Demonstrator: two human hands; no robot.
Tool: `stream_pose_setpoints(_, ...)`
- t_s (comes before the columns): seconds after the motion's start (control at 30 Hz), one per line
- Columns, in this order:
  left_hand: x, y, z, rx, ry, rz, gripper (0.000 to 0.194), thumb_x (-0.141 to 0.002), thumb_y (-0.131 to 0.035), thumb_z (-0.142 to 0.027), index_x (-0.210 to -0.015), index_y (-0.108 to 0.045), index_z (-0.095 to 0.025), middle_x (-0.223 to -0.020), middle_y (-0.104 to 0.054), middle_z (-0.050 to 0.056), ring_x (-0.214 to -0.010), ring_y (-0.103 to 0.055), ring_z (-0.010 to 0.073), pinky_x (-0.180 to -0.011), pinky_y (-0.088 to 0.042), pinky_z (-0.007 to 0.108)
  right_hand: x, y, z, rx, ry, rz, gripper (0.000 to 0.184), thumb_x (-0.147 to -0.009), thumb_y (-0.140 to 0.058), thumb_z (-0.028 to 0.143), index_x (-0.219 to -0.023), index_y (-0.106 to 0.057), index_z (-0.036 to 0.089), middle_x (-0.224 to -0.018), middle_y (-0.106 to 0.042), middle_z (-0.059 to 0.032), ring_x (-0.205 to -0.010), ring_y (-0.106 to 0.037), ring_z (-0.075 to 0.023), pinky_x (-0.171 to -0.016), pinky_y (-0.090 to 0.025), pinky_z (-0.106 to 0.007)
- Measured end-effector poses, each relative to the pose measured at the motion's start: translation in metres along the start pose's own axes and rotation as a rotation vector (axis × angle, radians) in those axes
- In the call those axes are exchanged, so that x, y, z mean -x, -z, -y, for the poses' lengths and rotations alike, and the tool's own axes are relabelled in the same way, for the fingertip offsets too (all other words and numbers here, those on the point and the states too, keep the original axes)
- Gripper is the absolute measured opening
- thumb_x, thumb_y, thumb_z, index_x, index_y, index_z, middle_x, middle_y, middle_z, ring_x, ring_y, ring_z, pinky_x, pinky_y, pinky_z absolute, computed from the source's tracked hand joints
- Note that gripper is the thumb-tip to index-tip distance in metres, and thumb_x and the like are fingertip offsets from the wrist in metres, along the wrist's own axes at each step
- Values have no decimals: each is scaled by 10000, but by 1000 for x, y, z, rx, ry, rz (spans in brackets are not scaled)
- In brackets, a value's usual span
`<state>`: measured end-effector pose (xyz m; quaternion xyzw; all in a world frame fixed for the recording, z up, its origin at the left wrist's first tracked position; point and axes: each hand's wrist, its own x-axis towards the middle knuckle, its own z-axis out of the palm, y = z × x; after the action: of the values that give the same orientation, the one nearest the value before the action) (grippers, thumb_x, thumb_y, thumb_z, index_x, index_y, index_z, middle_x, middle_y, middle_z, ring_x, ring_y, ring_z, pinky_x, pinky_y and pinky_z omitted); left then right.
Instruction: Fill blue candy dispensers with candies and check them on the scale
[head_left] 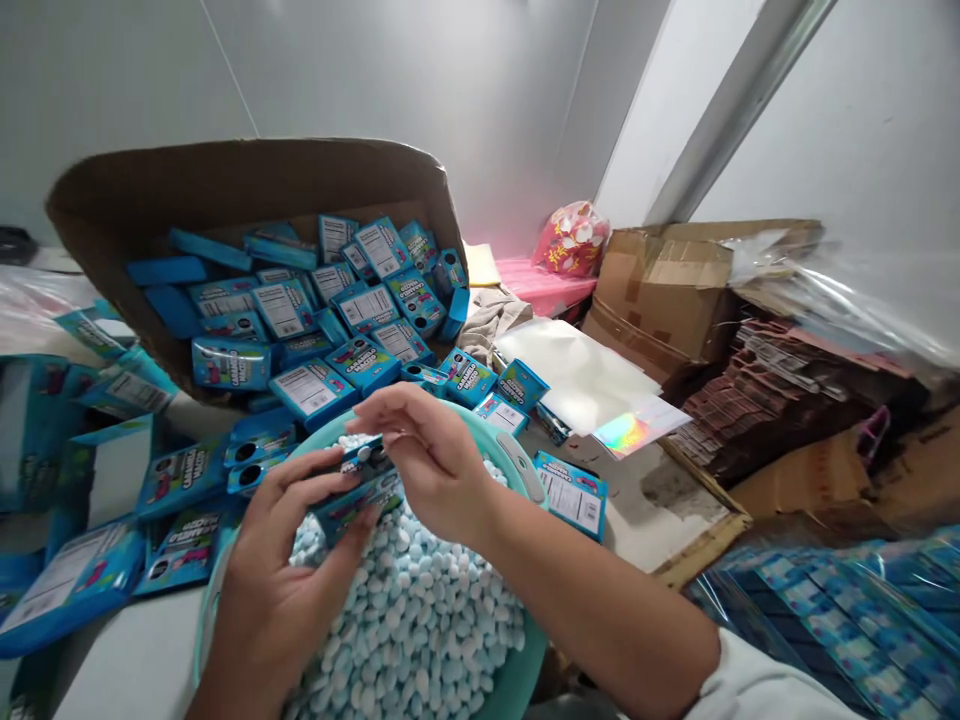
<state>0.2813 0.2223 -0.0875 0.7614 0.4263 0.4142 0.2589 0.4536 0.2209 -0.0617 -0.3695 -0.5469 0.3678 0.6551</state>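
My left hand (277, 570) grips a small blue candy box (360, 495), fingers on its far side and thumb on the near side. The box is tilted above a teal tub (529, 640) heaped with small white and pale blue candies (420, 600). My right hand (431, 465) curls over the upper end of the box, its fingers bent together against that end. A few candies show at the end, beside the right fingertips. What lies inside the right palm is hidden from view.
Behind the tub, a large cardboard carton (247, 165) lies tipped, full of blue candy boxes (367, 305). More boxes (184, 475) are piled at left. At right are white sheets (577, 360), a brown carton (660, 285), stacked flat cardboard (750, 400) and plastic-wrapped blue packs (847, 620).
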Motion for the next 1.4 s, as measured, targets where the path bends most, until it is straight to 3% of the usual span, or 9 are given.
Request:
stream_pose_setpoints(0.13,-5,0,8,63,61,-11,283,-882,-694,-305,-1159,-638,-305,-1291,-591,19,-1224,-591,204,-990,-527,310,-2,11,2,409,40,47,227,-826,-518,82,-930,-666,220,-996,-609,-43,-943,-612,-183,-840,-510,-316)
stream_pose_setpoints(0.3,-7,4,-5,-161,-65,51,334,-922,-621,-273,-1251,-603,-325,-1242,-603,-2,-1169,-583,175,-1020,-467,302,-2,15,0,529,-70,79,97,-821,-631,126,-837,-682,207,-852,-623,-16,-738,-576,-149,-656,-454,-278)
stream_pose_setpoints(0.53,-3,0,-15,-262,-127,21,292,-914,-630,-210,-1198,-606,-273,-1231,-589,20,-1183,-566,169,-1043,-455,298,0,14,1,496,-15,37,117,-881,-706,201,-768,-719,228,-792,-709,-24,-740,-625,-175,-698,-447,-298)
stream_pose_setpoints(0.73,-1,0,-10,-275,-140,12,293,-935,-619,-242,-1225,-635,-279,-1301,-571,65,-1242,-565,218,-1055,-498,369,3,13,1,427,-34,64,263,-1012,-524,344,-877,-726,245,-773,-728,-32,-719,-651,-195,-679,-425,-309)
stream_pose_setpoints(0.87,1,1,-10,-327,-208,43,243,-946,-585,-218,-1162,-675,-284,-1305,-564,73,-1221,-588,214,-1029,-520,354,4,12,-2,260,-126,-10,227,-996,-487,262,-1141,-661,250,-976,-760,-49,-889,-703,-214,-793,-497,-335)
stream_pose_setpoints(1.03,5,2,-12,-339,-149,42,349,-954,-574,-227,-1296,-604,-287,-1320,-563,75,-1262,-562,217,-1047,-505,354,3,11,-9,244,-127,-10,335,-899,-505,152,-1213,-607,211,-1181,-690,-74,-1034,-654,-195,-891,-520,-348)
stream_pose_setpoints(1.17,7,2,-7,-289,-165,-53,440,-916,-648,-234,-1340,-534,-267,-1294,-600,64,-1232,-583,206,-1064,-491,358,0,10,-10,242,-302,78,408,-825,-649,243,-1231,-615,233,-1185,-666,-73,-1005,-639,-205,-813,-518,-335)
stream_pose_setpoints(1.27,9,1,-5,-269,-244,-158,409,-881,-696,-222,-1265,-556,-238,-1234,-629,69,-1198,-605,216,-1060,-496,380,-3,9,-8,32,-478,131,480,-774,-749,357,-1216,-618,222,-1120,-686,-70,-939,-659,-194,-783,-515,-312)
stream_pose_setpoints(1.4,13,19,-14,-128,-170,-414,416,-853,-738,-247,-1234,-572,-216,-1242,-633,82,-1195,-616,224,-1051,-507,378,-8,13,-14,-281,-571,-3,498,-877,-580,575,-1212,-579,206,-1105,-702,-87,-900,-688,-207,-766,-522,-330)
